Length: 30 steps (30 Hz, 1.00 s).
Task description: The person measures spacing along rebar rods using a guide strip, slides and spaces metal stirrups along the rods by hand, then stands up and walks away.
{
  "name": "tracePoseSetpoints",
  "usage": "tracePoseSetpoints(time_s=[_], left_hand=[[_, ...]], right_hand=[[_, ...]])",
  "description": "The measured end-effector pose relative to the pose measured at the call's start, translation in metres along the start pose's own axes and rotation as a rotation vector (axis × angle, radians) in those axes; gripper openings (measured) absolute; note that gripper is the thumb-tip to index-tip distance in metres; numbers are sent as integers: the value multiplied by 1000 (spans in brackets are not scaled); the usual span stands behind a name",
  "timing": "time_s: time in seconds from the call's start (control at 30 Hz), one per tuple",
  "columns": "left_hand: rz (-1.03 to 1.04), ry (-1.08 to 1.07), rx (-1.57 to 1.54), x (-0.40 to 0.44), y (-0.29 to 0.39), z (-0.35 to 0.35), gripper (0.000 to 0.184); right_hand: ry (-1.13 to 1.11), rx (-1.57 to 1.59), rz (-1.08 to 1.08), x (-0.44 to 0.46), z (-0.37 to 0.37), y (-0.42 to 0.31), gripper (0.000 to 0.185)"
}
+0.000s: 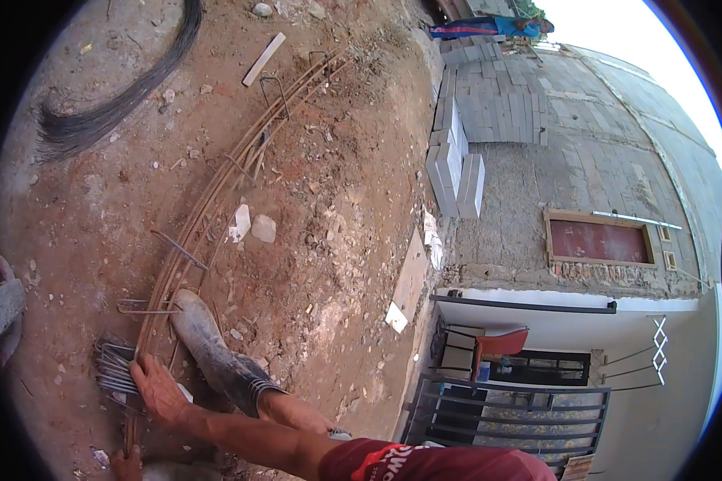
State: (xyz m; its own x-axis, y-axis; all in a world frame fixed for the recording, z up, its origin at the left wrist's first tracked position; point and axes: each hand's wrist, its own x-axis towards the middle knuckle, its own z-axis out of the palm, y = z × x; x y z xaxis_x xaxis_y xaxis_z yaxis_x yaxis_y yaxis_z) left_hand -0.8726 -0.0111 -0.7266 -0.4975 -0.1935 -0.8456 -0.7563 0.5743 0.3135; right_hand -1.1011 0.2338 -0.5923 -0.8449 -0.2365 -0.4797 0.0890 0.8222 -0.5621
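The view lies on its side, with the ground to the left. A co-worker's hand [159, 390], on an arm in a dark red sleeve [441, 463], closes around the long rusty steel bars [172, 264]. Beside it a cluster of bent steel stirrups [116, 367] hangs on the bars, and single stirrups [178, 248] sit spaced along them. Part of another hand [126, 465] touches the bars at the bottom edge; whose it is I cannot tell. My left hand does not show. A muddy boot [208, 341] stands next to the bars.
Black wire [128, 104] lies on the dirt beyond the bars, near a wooden strip [264, 58]. A shoe [6, 309] shows at the left edge. Grey blocks [501, 104] are stacked along the wall. A plank [409, 272] lies near a metal gate [513, 413]. Another person [489, 28] is far off.
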Motion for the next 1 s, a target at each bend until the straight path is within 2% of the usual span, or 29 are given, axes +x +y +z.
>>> tracePoseSetpoints(time_s=[0.07, 0.13, 0.17, 0.2, 0.23, 0.27, 0.4, 0.47, 0.53, 0.67, 0.7, 0.9, 1.0], left_hand=[[-69, -97, -63, -3, 13, -17, 55], [-178, -248, -187, -14, 51, -41, 50], [-269, -341, -277, -22, 69, -51, 48], [-214, -303, -228, -13, 38, -41, 45], [-211, -374, -155, -34, 95, -67, 42], [-196, -283, -165, -40, 96, -65, 40], [-114, -325, -156, -44, 89, -63, 48], [-152, -280, -109, -52, 99, -67, 49], [-156, -280, -78, -62, 102, -70, 50], [-109, -229, -208, -75, 106, -75, 50], [-106, -208, -300, -78, 104, -76, 50], [-65, -136, -246, -98, 107, -80, 53], [-118, -124, -271, -107, 113, -85, 54]], right_hand=[[12, 13, 80, 4, 0, -4, 51], [133, -176, 82, 9, 0, -12, 45], [104, -219, 85, 11, 1, -12, 42], [58, -236, 89, 12, -5, -14, 39], [84, -222, 79, 13, -3, -12, 30], [116, -205, 47, 11, 1, -7, 23], [77, -194, -104, 14, 3, 6, 28], [-9, -214, -111, 10, 7, 8, 40], [-27, -192, -111, -3, 9, -3, 42], [46, -137, -122, -22, 2, -12, 51], [47, -128, -116, -24, 2, -13, 51], [33, -4, -120, -34, -7, -15, 52], [21, 56, -69, -37, -13, -26, 52]])
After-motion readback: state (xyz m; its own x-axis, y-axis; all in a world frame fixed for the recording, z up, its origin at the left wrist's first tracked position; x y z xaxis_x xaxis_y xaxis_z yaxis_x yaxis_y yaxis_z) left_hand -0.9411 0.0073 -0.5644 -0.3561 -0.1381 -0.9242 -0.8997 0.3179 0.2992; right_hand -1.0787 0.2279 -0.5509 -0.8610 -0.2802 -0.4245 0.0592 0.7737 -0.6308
